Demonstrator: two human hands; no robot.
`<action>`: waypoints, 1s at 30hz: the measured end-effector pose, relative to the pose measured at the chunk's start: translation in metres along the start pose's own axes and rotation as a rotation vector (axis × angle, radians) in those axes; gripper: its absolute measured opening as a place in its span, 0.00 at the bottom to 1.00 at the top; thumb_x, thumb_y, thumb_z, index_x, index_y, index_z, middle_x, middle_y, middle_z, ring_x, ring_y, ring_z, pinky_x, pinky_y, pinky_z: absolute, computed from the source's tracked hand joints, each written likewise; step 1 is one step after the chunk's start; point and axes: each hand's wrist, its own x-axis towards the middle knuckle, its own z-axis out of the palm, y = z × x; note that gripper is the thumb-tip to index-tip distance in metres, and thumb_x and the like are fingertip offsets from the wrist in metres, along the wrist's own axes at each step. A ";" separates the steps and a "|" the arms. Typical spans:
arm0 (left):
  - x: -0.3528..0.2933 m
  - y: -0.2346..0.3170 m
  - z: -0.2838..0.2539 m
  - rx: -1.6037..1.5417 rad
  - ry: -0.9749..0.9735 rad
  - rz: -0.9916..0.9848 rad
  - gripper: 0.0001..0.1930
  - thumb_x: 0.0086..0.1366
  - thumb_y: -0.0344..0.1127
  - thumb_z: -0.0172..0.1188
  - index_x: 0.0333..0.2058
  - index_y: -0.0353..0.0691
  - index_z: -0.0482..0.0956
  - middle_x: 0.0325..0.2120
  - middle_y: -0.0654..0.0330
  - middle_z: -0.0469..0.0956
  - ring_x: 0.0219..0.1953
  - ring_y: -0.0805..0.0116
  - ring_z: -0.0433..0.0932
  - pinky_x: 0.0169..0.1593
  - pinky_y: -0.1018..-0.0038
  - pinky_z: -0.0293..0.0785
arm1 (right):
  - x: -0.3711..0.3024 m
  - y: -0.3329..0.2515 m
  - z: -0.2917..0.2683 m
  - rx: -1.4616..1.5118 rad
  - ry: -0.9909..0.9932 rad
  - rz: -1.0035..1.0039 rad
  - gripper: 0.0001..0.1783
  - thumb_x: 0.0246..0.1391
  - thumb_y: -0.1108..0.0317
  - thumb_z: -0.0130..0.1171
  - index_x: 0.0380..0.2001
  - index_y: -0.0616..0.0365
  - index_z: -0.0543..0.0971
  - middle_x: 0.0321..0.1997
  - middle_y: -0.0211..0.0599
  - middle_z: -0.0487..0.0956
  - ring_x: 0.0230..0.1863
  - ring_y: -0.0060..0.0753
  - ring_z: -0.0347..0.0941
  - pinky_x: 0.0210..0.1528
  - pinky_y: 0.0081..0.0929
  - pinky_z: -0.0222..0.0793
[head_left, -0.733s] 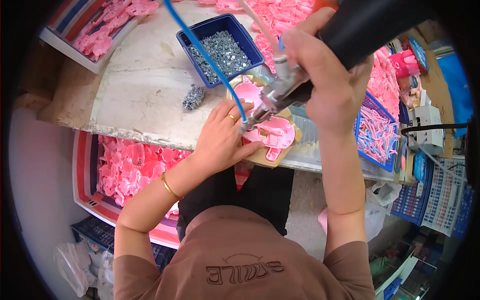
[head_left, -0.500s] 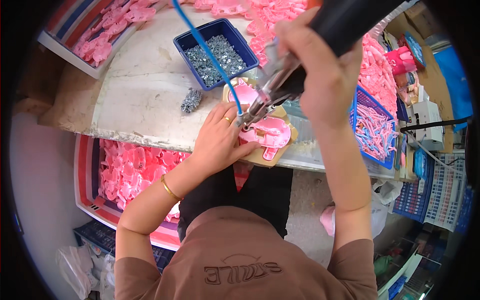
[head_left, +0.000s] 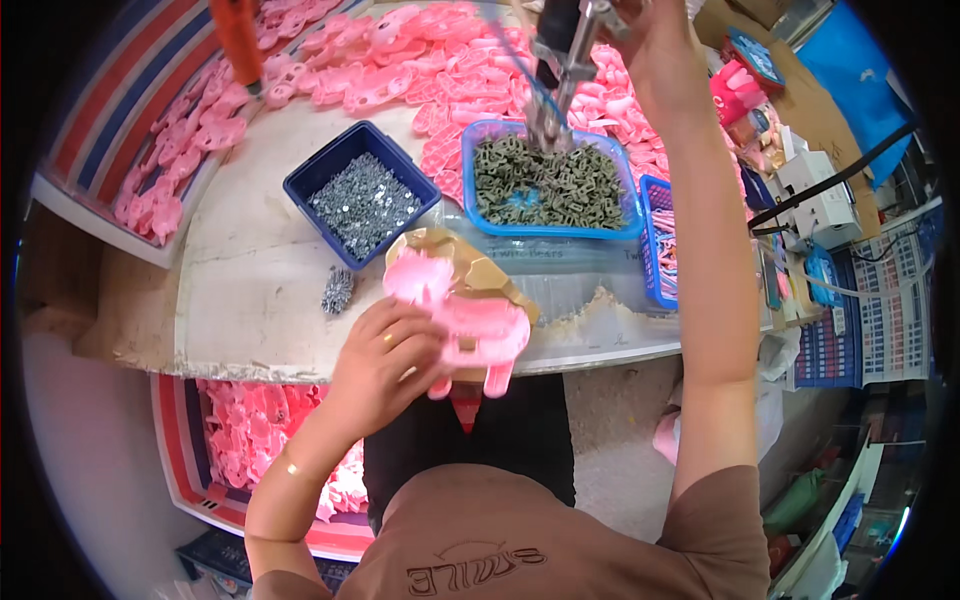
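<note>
Holding the shell (head_left: 458,312) – pink, two legs pointing toward the body – over the near side of the jig (head_left: 490,268), legs jutting past the jig's near edge; cannot tell any contact between the two. Clamped on the shell's left edge with the left hand (head_left: 385,352), fingers over the top, a ring on one. Raising the right hand (head_left: 655,50) well beyond the jig and to its right, beside the driver (head_left: 573,70); cannot tell its fingers as closed on the driver or apart from it, partly cut off at the top of the view. Pointing nose down, black and silver, beyond the jig, above the light blue tub (head_left: 545,232) with dark grey pieces (head_left: 540,190) inside.

Just left of the jig, and slightly beyond: the dark blue tub (head_left: 300,222), part filled with metal bits (head_left: 365,200). Left of the jig, near that tub: a spiky grey clump (head_left: 338,290) on the pale surface (head_left: 245,300). Right of the jig: a blue basket (head_left: 652,290) of pink and blue sticks. Far beyond the jig: a wide heap of pink parts (head_left: 465,85). Far beyond and left – an orange tool (head_left: 238,45), tip down. Lower left of the jig, under the surface: a striped box (head_left: 185,450), more pink parts inside.
</note>
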 end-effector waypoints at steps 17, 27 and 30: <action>-0.069 0.045 -0.123 0.059 -0.455 -0.642 0.27 0.56 0.43 0.70 0.51 0.36 0.76 0.41 0.50 0.79 0.44 0.48 0.76 0.48 0.60 0.71 | 0.013 0.300 -0.112 -1.316 -0.452 0.424 0.21 0.50 0.74 0.55 0.50 0.50 0.81 0.61 0.54 0.72 0.61 0.51 0.71 0.63 0.41 0.65; 0.021 0.025 -0.048 -0.139 -0.427 -0.200 0.14 0.58 0.35 0.67 0.43 0.39 0.80 0.36 0.57 0.82 0.39 0.52 0.79 0.44 0.63 0.74 | -0.026 0.227 -0.162 -0.471 -0.112 0.489 0.19 0.50 0.71 0.65 0.46 0.56 0.74 0.37 0.37 0.82 0.40 0.29 0.80 0.45 0.27 0.75; 0.043 0.027 -0.014 -0.233 -0.401 -0.122 0.15 0.59 0.32 0.66 0.45 0.39 0.80 0.41 0.56 0.81 0.42 0.52 0.79 0.46 0.62 0.75 | -0.062 0.170 -0.150 -0.078 -0.126 0.515 0.21 0.55 0.69 0.65 0.50 0.55 0.70 0.37 0.41 0.82 0.37 0.28 0.81 0.43 0.24 0.76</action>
